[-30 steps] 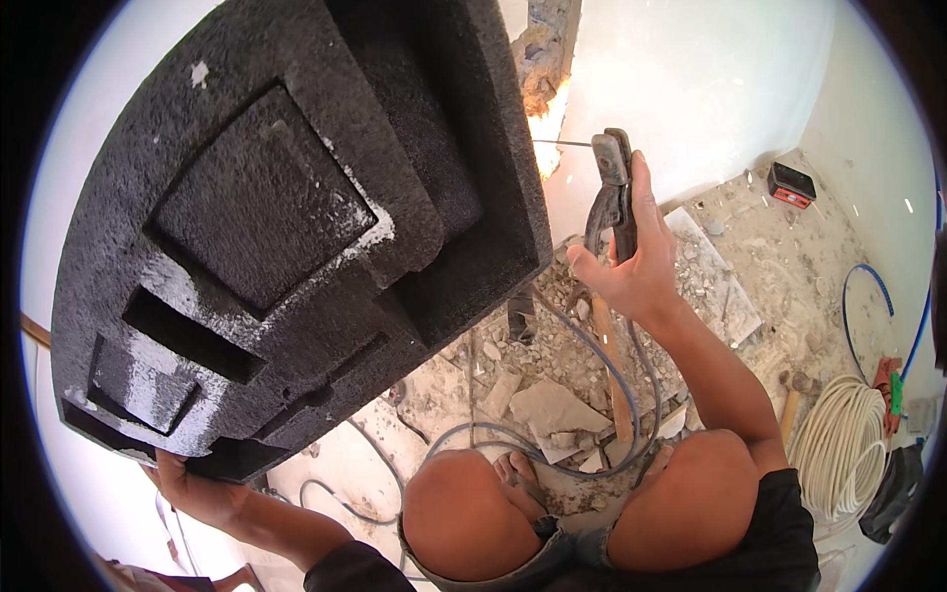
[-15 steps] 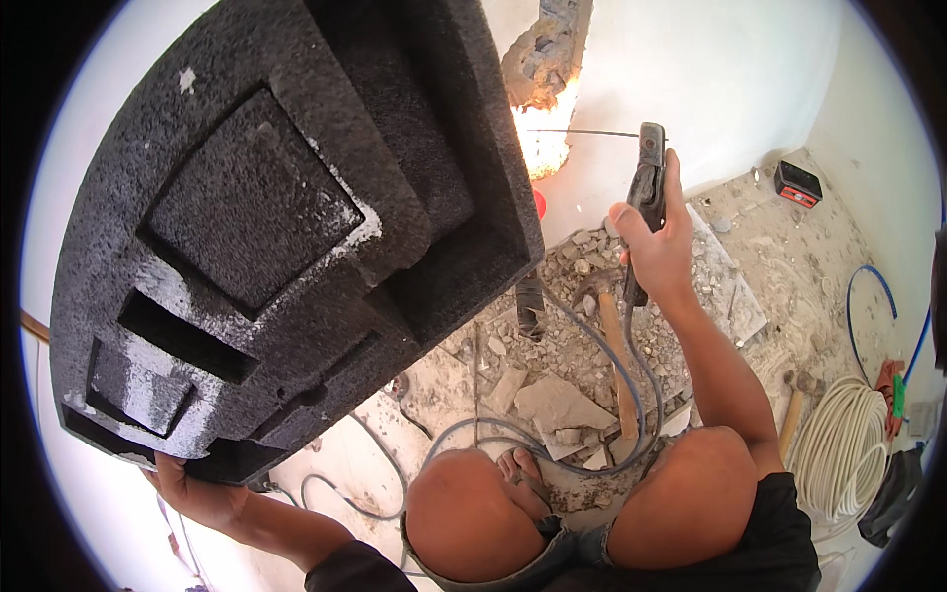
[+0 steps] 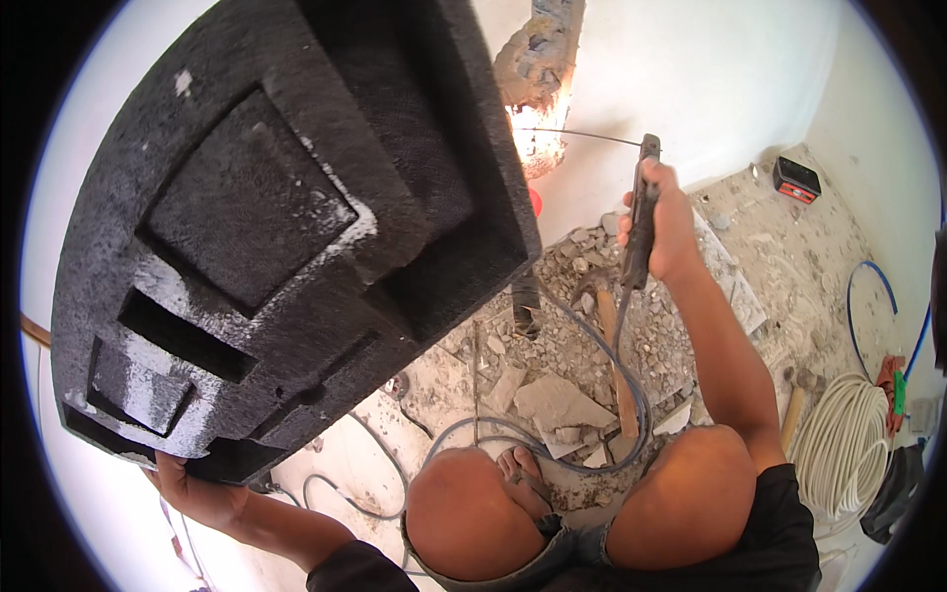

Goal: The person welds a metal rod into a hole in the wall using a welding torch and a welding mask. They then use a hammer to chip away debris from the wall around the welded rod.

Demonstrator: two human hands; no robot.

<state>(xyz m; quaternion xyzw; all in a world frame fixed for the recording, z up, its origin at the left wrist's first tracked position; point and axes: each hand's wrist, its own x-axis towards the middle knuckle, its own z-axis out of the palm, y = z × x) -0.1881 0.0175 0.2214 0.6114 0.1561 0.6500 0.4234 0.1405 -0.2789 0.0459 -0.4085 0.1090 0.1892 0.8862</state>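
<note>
White walls (image 3: 710, 84) met a dusty floor (image 3: 760, 252) strewn with debris, behind and to the right of a large black moulded panel (image 3: 252, 197), which stood tilted. At the panel's lower-left corner, the left hand (image 3: 192, 490) was clamped on its edge (some of the fingers were hidden). Just past the panel's right edge, a bright glow (image 3: 536, 143) showed in a broken strip of wall, swallowing one end of a thin rod (image 3: 592, 133). Near the panel's lower-right edge lay rubble (image 3: 557, 402) and a wooden handle (image 3: 621, 380). Further right of the panel, a black electrode holder (image 3: 638, 237) carried the rod's other end, and the right hand (image 3: 674, 222) was wrapped tightly round it. Well apart from the panel, on its far right, sat a red-and-black box (image 3: 797, 180), then a coil of pale cable (image 3: 840, 449)
</note>
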